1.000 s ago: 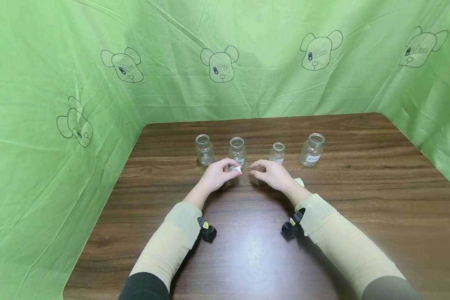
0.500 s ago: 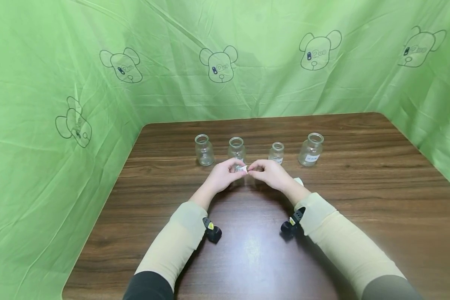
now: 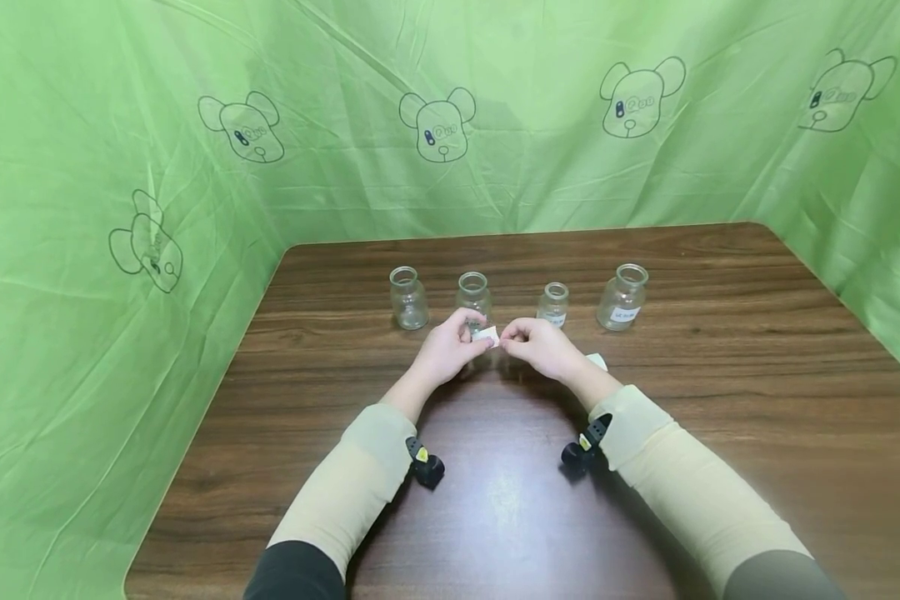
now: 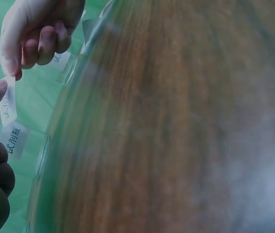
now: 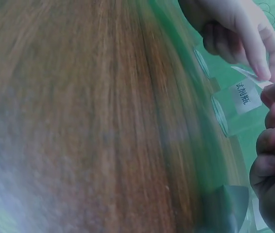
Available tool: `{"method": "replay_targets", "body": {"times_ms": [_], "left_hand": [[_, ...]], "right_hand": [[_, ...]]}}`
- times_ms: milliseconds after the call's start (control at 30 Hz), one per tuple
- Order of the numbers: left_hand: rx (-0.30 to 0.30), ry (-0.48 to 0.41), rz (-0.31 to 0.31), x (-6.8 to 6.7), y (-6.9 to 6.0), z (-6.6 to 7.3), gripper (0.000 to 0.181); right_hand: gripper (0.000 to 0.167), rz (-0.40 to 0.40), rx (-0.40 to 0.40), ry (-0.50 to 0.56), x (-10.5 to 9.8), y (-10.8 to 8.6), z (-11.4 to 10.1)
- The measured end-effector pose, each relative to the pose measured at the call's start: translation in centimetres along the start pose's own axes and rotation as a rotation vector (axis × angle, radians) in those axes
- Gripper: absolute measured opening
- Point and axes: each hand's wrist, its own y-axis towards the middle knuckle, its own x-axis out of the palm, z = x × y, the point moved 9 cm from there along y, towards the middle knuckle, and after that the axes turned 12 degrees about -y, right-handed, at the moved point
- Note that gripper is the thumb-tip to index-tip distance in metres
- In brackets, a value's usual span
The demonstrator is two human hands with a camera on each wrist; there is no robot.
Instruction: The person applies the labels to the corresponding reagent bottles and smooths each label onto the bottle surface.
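Observation:
My left hand (image 3: 444, 343) pinches a small white paper label (image 3: 487, 336) between thumb and finger, just in front of a clear glass jar (image 3: 473, 287). At the label's right end are the curled fingertips of my right hand (image 3: 543, 346), which pinch its corner. In the left wrist view the label (image 4: 7, 104) stretches between the two hands, with faint writing on it. A similar printed label (image 5: 247, 95) sits on the jar behind, seen in the right wrist view. The lower part of that jar is partly hidden by my left hand in the head view.
An unmarked glass jar (image 3: 408, 302) stands at the left of the row. A smaller labelled jar (image 3: 553, 302) and a wider labelled jar (image 3: 624, 300) stand to the right. A pale piece of paper (image 3: 597, 361) lies by my right wrist on the wooden table (image 3: 510, 517).
My left hand has moved right with the label, up to my right hand. The right fingertips have closed on the label's end. The jars have stayed in place.

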Motion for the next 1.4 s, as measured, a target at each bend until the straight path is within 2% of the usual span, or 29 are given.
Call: {"method": "replay_targets", "body": {"times_ms": [133, 300, 433, 667, 1000, 1233, 1400], "left_hand": [[0.04, 0.033, 0.03, -0.3, -0.3, 0.6, 0.025], [0.078, 0.089, 0.016, 0.1, -0.3, 0.9, 0.021], [0.074, 0.096, 0.006, 0.4, -0.2, 0.9, 0.018], [0.058, 0.095, 0.007, 0.5, -0.2, 0.7, 0.016], [0.056, 0.094, 0.009, 0.5, -0.2, 0.9, 0.016], [0.079, 0.088, 0.006, 0.5, -0.4, 1.2, 0.016], [0.079, 0.081, 0.029, 0.4, -0.3, 1.1, 0.014]], "right_hand": [[0.009, 0.018, 0.037, 0.014, -0.3, -0.1, 0.2], [0.01, 0.024, 0.037, 0.046, -0.4, 0.0, 0.1], [0.01, 0.021, 0.001, 0.057, -0.2, 0.1, -0.2], [0.01, 0.017, -0.023, -0.001, 0.1, 0.1, -0.1], [0.01, 0.044, -0.023, 0.017, -0.1, -0.1, -0.2], [0.012, 0.041, -0.018, 0.041, -0.2, -0.1, -0.2], [0.009, 0.052, -0.031, 0.004, -0.3, -0.1, -0.4]]}}
